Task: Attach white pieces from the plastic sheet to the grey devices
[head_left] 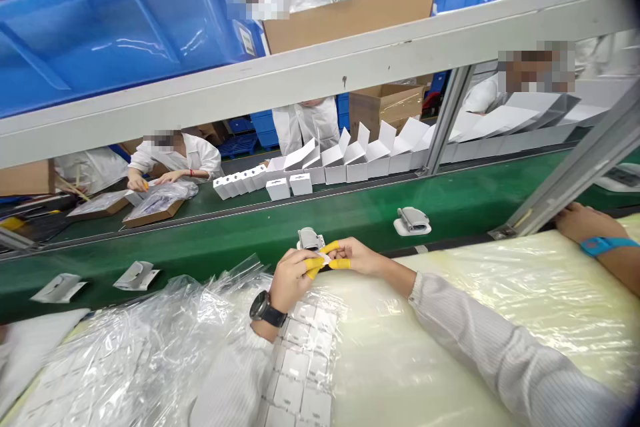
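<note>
My left hand, with yellow finger covers and a black watch on the wrist, pinches one side of a small white piece. From the other side my right hand, also in yellow finger covers, closes its fingertips on the same piece. Its exact kind is too small to make out. Just beyond my fingers a grey-and-white folded part lies on the green conveyor belt. Below my hands, rows of white flat pieces lie under clear plastic on the work surface.
More folded parts rest on the belt, one at right and two at left. Crumpled clear bags cover the left. A metal post stands right, near another person's hand. Across, white boxes line up; people work there.
</note>
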A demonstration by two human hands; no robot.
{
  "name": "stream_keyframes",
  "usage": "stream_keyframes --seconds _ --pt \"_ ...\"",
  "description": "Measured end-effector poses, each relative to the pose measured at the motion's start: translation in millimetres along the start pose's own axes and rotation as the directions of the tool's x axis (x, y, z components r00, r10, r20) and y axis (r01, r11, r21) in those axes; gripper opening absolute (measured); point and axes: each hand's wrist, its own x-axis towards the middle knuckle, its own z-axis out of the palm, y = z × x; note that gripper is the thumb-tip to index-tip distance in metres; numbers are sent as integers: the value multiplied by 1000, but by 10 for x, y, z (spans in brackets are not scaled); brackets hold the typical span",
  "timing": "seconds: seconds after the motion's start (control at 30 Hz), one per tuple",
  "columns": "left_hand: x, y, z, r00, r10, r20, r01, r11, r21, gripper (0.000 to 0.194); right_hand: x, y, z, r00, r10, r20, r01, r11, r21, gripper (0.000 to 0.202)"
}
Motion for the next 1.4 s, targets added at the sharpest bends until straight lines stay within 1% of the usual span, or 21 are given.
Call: stream_keyframes --seconds 0.07,0.1,0.17,0.23,0.3,0.37,0.43,0.47,0.53,0.63,0.8,0.93,1.0,1.07,1.2,1.27,1.33,1.4 --pt "42 -29 41 1000 -15 -12 15 998 -59 18 24 26 -45 1000 -18 -23 18 1000 7 49" --pt "62 -42 63 1000 -26 -10 25 996 -80 17 33 34 -76 999 -32 -34 31 999 -15 48" --pt "102 -68 107 999 -53 8 53 994 -96 17 42 40 -163 998 -54 -35 50 993 -107 47" --pt "141 -100 151 994 -96 43 99 992 -79 22 42 35 -295 996 -77 -48 61 963 -261 46" --pt "178 -145 194 984 -163 69 165 986 -29 33 46 34 -466 987 -128 -101 67 883 -464 44" --pt "208 -209 239 968 -234 90 231 972 41 41 64 49 -648 969 -203 -144 59 751 -658 40" --pt "231 -281 287 949 -292 122 279 954 112 41 102 84 -797 956 -256 -146 47 621 -782 36" --pt "242 -314 312 938 -313 149 294 946 140 40 128 107 -849 954 -266 -135 44 573 -818 34" --pt "268 -360 357 917 -344 202 312 934 176 39 183 156 -907 958 -265 -108 44 509 -860 33" --pt "325 -369 403 895 -371 247 330 924 191 39 249 217 -931 968 -242 -64 57 460 -886 33" --pt "436 -290 436 872 -387 300 343 920 190 39 269 259 -1007 977 -211 -12 86 451 -889 36" --pt "486 -241 481 859 -406 313 356 912 206 40 232 248 -1078 984 -180 -12 70 443 -894 38" --pt "499 -231 510 854 -407 323 355 911 208 42 214 242 -1100 985 -170 -23 54 435 -899 34" --pt "514 -230 540 851 -402 337 347 914 211 43 208 245 -1121 985 -161 -62 15 440 -898 29" --pt "554 -238 604 855 -380 352 322 922 215 44 220 283 -1178 970 -150 -189 -93 490 -867 20" --pt "574 -238 637 862 -362 354 305 929 207 43 219 305 -1214 964 -146 -221 -115 522 -845 25" --pt "588 -230 674 868 -347 355 294 936 196 43 201 319 -1253 957 -126 -260 -146 565 -812 39" --pt "602 -215 721 871 -340 355 290 938 189 43 167 320 -1292 943 -85 -321 -214 585 -783 54"
